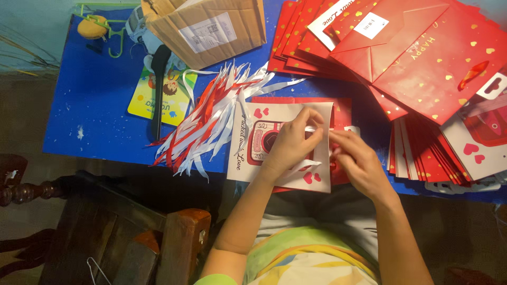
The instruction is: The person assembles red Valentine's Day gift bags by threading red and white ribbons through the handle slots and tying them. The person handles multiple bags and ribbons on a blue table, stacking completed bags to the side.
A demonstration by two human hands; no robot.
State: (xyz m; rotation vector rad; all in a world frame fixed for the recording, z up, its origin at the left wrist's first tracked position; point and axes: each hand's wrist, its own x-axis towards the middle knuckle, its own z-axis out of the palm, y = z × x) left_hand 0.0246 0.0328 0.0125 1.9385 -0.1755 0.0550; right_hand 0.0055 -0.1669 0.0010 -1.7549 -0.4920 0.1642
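1. White ribbon point(310, 129) runs over the top edge of the bag point(285, 145), a white paper one with a red camera print and hearts, lying flat at the table's near edge.
2. Left hand point(290, 142) on the bag; thumb and forefinger pinch the ribbon at the bag's top right. A loop of the ribbon shows below the palm.
3. Right hand point(359, 161) just right of the bag, fingers curled together near the ribbon's end; cannot tell if they grip it.
4. Red bag under the white one, edges showing.
5. Ribbon pile point(211, 119), red and white, just left of the bag.
6. Red bag stacks point(401, 53) behind and right of the bag, fanned out.
7. Cardboard box point(211, 26) behind-left of the bag; yellow card point(161, 97) beyond the pile.
8. Blue table point(95, 95) under all; wooden chair point(132, 232) below-left of the bag.
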